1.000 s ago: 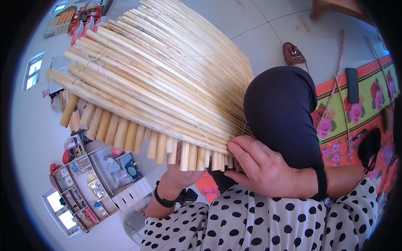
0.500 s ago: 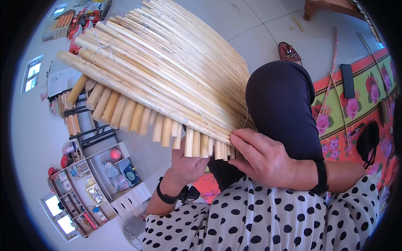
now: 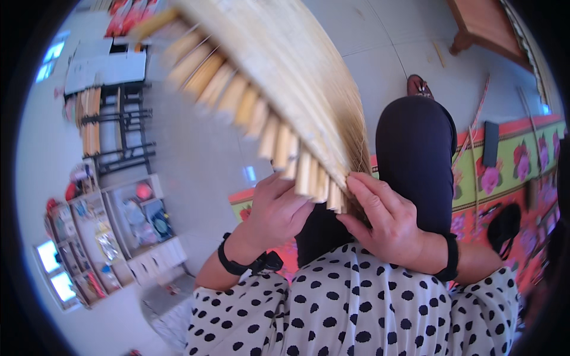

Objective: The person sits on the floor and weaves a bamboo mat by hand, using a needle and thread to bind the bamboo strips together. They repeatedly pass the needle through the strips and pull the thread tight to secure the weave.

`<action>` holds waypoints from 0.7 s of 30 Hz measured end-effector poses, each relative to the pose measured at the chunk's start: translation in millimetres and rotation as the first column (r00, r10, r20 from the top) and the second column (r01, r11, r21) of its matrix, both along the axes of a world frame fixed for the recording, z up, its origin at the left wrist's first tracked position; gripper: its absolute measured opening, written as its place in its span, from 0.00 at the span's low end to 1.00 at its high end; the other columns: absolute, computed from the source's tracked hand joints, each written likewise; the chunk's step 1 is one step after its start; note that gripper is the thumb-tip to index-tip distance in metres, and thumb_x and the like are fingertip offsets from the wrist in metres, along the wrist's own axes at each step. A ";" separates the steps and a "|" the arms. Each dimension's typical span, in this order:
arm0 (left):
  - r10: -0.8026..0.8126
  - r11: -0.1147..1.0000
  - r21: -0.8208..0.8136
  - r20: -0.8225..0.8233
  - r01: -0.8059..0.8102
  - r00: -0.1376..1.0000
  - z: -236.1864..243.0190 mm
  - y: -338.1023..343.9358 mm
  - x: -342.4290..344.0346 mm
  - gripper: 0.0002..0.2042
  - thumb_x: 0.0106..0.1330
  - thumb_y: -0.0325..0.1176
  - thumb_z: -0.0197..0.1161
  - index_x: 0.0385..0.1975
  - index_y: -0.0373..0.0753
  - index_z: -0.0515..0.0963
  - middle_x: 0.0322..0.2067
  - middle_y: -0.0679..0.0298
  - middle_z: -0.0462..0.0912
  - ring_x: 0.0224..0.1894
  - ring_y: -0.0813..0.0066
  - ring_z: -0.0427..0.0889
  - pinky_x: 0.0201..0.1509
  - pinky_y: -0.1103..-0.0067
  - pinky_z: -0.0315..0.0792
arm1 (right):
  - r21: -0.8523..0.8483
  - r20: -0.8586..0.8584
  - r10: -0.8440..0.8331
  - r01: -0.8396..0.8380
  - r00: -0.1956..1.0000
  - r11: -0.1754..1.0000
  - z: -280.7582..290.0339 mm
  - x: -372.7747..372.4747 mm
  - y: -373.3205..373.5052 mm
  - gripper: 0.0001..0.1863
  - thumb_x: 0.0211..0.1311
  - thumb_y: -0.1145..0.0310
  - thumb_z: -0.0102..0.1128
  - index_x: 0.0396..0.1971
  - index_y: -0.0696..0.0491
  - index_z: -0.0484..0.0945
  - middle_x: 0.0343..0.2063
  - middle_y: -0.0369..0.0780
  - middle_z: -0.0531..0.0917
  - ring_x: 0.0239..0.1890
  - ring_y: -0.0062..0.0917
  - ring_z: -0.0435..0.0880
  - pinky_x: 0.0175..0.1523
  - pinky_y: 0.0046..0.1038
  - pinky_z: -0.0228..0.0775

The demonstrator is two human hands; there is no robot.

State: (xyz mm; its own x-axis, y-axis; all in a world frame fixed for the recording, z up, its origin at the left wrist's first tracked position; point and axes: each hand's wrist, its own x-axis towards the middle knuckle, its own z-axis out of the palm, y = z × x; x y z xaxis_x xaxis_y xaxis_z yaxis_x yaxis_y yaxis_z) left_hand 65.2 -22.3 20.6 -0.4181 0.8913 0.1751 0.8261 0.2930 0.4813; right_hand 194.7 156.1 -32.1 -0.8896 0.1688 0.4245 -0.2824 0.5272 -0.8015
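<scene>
A mat of pale dried stalks [image 3: 285,77], blurred by motion, slants up from my lap towards the upper left. Its stalks lie in two layers, with a row of cut ends [image 3: 237,107] jutting out along the lower left side. My right hand [image 3: 386,219] pinches the near corner between thumb and fingers. Beneath the cut ends, my left hand [image 3: 273,207] holds the mat from the left, its fingertips partly hidden behind the stalks. In this tilted pose the mat's top face shows only at a steep angle.
Beside my right knee [image 3: 415,154], a floral cloth [image 3: 516,157] bears a black phone [image 3: 490,144], thin sticks [image 3: 473,172] and a black cap-like item [image 3: 503,230]. A wooden furniture leg [image 3: 460,43] stands at the upper right. Shelves [image 3: 98,231] line the left.
The mat has swung upward and turned steeper, its far left end rising. Both hands have kept hold of it; my left hand has shifted slightly right and up. The whole view has shifted somewhat.
</scene>
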 end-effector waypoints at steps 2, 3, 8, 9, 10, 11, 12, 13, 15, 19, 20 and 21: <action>0.003 0.994 0.105 -0.014 -0.001 1.000 -2.6 12.7 0.5 0.14 0.45 0.19 0.66 0.34 0.35 0.80 0.28 0.61 0.76 0.26 0.60 0.76 0.27 0.69 0.72 | 0.044 0.040 -0.033 0.031 0.999 0.999 2.8 2.2 0.7 0.34 0.44 0.70 0.77 0.53 0.65 0.74 0.47 0.49 0.79 0.42 0.39 0.85 0.42 0.30 0.82; -0.003 0.994 0.106 -0.013 0.004 1.000 0.1 16.6 0.3 0.14 0.45 0.19 0.67 0.34 0.35 0.79 0.27 0.62 0.75 0.26 0.62 0.76 0.27 0.70 0.72 | 0.068 0.059 -0.054 0.050 0.997 0.996 4.8 2.9 0.0 0.35 0.44 0.69 0.78 0.53 0.65 0.74 0.47 0.49 0.79 0.42 0.38 0.85 0.42 0.29 0.82; 0.072 0.956 0.283 0.046 -0.082 0.996 -19.5 31.5 9.9 0.11 0.46 0.21 0.70 0.30 0.35 0.79 0.25 0.62 0.73 0.25 0.64 0.75 0.26 0.72 0.70 | 0.045 0.138 -0.213 0.209 0.967 0.977 6.8 3.6 -2.6 0.28 0.46 0.72 0.78 0.49 0.61 0.77 0.43 0.46 0.83 0.33 0.29 0.87 0.39 0.25 0.83; 0.067 0.946 0.315 0.061 -0.083 0.996 -23.4 34.4 9.3 0.11 0.46 0.22 0.70 0.30 0.36 0.79 0.25 0.63 0.73 0.25 0.64 0.75 0.26 0.73 0.70 | 0.050 0.152 -0.232 0.227 0.961 0.973 7.0 3.9 -1.5 0.27 0.46 0.73 0.77 0.49 0.61 0.78 0.43 0.46 0.83 0.33 0.28 0.87 0.38 0.24 0.83; 0.059 0.934 0.348 0.079 -0.083 0.995 -29.2 36.8 8.7 0.11 0.46 0.22 0.70 0.30 0.36 0.80 0.24 0.63 0.73 0.26 0.65 0.75 0.26 0.73 0.70 | 0.060 0.169 -0.253 0.247 0.953 0.967 6.2 5.5 0.3 0.26 0.47 0.74 0.76 0.48 0.62 0.78 0.42 0.46 0.83 0.33 0.26 0.87 0.38 0.23 0.83; 0.054 0.924 0.373 0.091 -0.084 0.994 -33.0 38.1 9.2 0.10 0.46 0.22 0.70 0.30 0.36 0.80 0.24 0.64 0.72 0.26 0.65 0.75 0.26 0.73 0.70 | 0.060 0.182 -0.272 0.265 0.945 0.962 5.6 6.8 1.5 0.25 0.47 0.75 0.76 0.47 0.63 0.78 0.42 0.45 0.84 0.33 0.25 0.87 0.38 0.22 0.83; 0.065 0.928 0.363 0.081 -0.090 0.995 -34.6 39.7 10.2 0.10 0.47 0.24 0.70 0.30 0.37 0.80 0.24 0.64 0.71 0.26 0.66 0.75 0.27 0.74 0.71 | 0.025 0.217 -0.284 0.286 0.934 0.958 6.7 7.7 2.6 0.23 0.47 0.77 0.74 0.45 0.63 0.79 0.40 0.45 0.84 0.33 0.22 0.87 0.37 0.22 0.83; 0.076 0.918 0.382 0.089 -0.104 0.993 -36.7 40.6 10.3 0.10 0.47 0.24 0.70 0.30 0.37 0.80 0.24 0.64 0.72 0.27 0.67 0.75 0.28 0.74 0.71 | 0.046 0.239 -0.293 0.290 0.926 0.956 9.3 9.2 3.5 0.22 0.47 0.77 0.74 0.44 0.63 0.79 0.39 0.45 0.84 0.32 0.22 0.86 0.37 0.22 0.82; 0.080 0.906 0.407 0.097 -0.113 0.992 -39.4 44.3 8.9 0.10 0.47 0.25 0.70 0.30 0.38 0.80 0.25 0.64 0.72 0.27 0.67 0.76 0.28 0.74 0.72 | 0.073 0.279 -0.326 0.318 0.903 0.945 13.3 12.0 6.2 0.20 0.47 0.78 0.73 0.42 0.64 0.79 0.37 0.44 0.84 0.30 0.21 0.86 0.35 0.21 0.81; 0.091 0.887 0.443 0.111 -0.131 0.990 -43.5 43.7 8.1 0.10 0.46 0.26 0.68 0.30 0.39 0.80 0.25 0.66 0.72 0.28 0.68 0.77 0.28 0.75 0.74 | 0.041 0.260 -0.372 0.375 0.891 0.926 10.0 12.1 3.1 0.14 0.47 0.80 0.72 0.34 0.64 0.77 0.28 0.39 0.80 0.24 0.18 0.82 0.30 0.20 0.75; 0.087 0.888 0.443 0.106 -0.125 0.991 -43.9 43.5 7.8 0.09 0.46 0.26 0.68 0.29 0.40 0.80 0.25 0.66 0.72 0.28 0.68 0.77 0.29 0.75 0.74 | 0.019 0.252 -0.383 0.391 0.889 0.920 10.4 11.0 1.8 0.13 0.47 0.79 0.72 0.32 0.63 0.77 0.26 0.38 0.79 0.23 0.18 0.81 0.28 0.19 0.74; 0.083 0.889 0.442 0.101 -0.120 0.991 -44.3 43.4 7.6 0.09 0.46 0.27 0.67 0.29 0.40 0.80 0.26 0.67 0.72 0.29 0.68 0.77 0.29 0.75 0.74 | 0.040 0.259 -0.392 0.395 0.883 0.918 10.7 10.9 2.0 0.13 0.47 0.79 0.72 0.32 0.63 0.77 0.25 0.38 0.79 0.23 0.17 0.81 0.28 0.19 0.73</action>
